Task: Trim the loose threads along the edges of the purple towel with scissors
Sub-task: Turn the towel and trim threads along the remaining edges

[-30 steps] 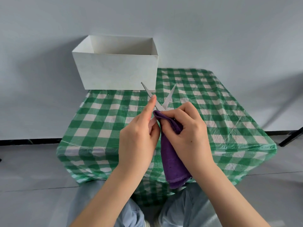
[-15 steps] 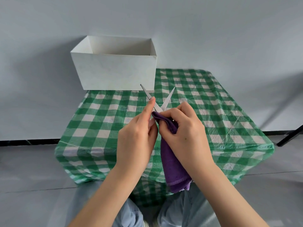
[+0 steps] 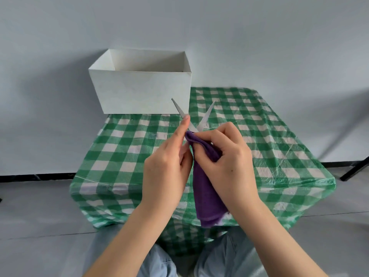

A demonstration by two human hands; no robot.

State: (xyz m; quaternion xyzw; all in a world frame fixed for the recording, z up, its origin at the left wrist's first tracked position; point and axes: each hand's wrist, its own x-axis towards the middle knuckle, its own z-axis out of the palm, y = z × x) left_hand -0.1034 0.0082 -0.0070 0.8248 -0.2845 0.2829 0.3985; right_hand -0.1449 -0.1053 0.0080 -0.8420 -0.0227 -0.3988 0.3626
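Observation:
A folded purple towel [image 3: 206, 188] hangs between my hands above the near edge of the table. My right hand [image 3: 229, 158] pinches its top fold with curled fingers. My left hand [image 3: 165, 168] is curled close against the towel's left side, with its index finger straight up along one blade of the scissors [image 3: 205, 116]. The two silver blades stand spread in a V just above the towel's top corner. The scissor handles are hidden behind my hands.
The table wears a green-and-white checked cloth [image 3: 127, 156]. A white open box [image 3: 139, 90] stands at its far left corner against a pale wall. My knees in light jeans [image 3: 223, 258] are under the near edge. A dark table leg [image 3: 355, 168] shows at the right.
Both hands, the towel and the scissors keep nearly the same pose. The blades stay spread.

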